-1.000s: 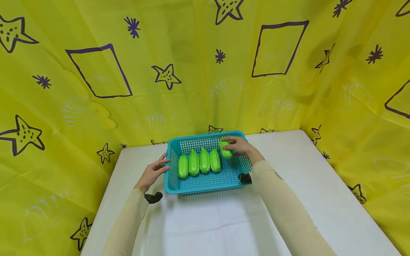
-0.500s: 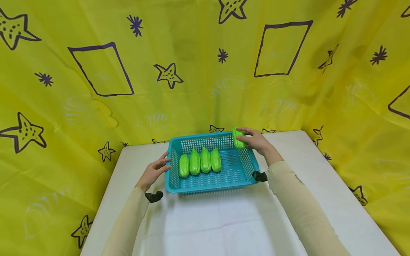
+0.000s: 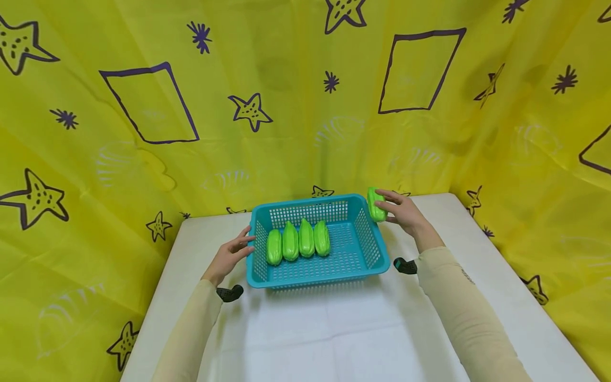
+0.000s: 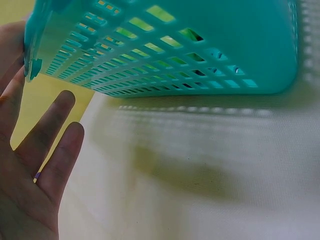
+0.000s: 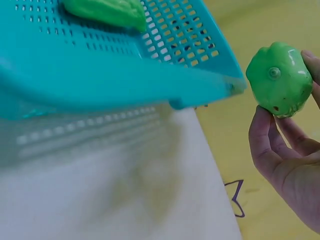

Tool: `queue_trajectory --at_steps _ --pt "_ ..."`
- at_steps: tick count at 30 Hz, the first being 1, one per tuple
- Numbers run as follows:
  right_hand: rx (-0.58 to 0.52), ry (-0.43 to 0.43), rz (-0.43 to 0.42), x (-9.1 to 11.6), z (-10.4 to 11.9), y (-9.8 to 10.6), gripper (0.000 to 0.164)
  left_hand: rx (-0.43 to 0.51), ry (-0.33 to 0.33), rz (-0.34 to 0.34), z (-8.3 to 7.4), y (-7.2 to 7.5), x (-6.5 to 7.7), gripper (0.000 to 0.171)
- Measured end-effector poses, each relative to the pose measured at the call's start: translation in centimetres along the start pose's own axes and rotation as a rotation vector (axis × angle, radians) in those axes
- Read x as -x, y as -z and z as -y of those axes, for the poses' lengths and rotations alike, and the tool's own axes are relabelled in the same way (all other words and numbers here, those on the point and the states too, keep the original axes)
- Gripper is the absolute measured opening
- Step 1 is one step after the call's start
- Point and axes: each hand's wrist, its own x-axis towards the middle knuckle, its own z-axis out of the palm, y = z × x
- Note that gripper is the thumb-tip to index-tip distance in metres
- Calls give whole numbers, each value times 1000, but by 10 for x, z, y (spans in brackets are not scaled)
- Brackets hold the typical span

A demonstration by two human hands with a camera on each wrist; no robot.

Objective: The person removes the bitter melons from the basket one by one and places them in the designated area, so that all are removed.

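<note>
A blue-green perforated basket (image 3: 329,275) stands on the white table with several green ridged gourds (image 3: 289,242) side by side in its left half. My right hand (image 3: 406,215) pinches another green ridged gourd (image 3: 375,205) between thumb and fingers, just outside the basket's right rim near the far corner. Its rounded end with a small nub faces the camera in the right wrist view, where this gourd (image 5: 280,80) is apart from the basket. My left hand (image 3: 229,259) rests its fingertips at the basket's left rim. In the left wrist view, two fingers (image 4: 47,130) are extended below the rim.
A yellow curtain (image 3: 286,159) with dark star drawings hangs behind and at both sides of the table (image 3: 305,329). A dark wrist camera (image 3: 406,266) sits at the right sleeve cuff, and a second camera (image 3: 230,293) at the left.
My right hand has lifted the gourd from the basket's right part and carried it right over the rim. My left hand stays at the left rim.
</note>
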Motion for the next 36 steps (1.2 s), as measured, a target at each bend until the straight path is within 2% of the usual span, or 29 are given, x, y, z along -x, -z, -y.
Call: queue_trajectory --at_steps 10,20,27,36 --pt "26 -26 -36 3 -13 14 63 -13 11 -9 -1 -1 1 48" --pt "91 -27 -23 7 -28 22 66 -15 -12 -10 -2 -2 2 50" --pt "141 -38 -24 5 -42 32 65 -15 -1 -8 -2 -3 1 49" --pt "204 -85 -30 2 -62 32 66 -25 -1 -2 -3 0 2 50"
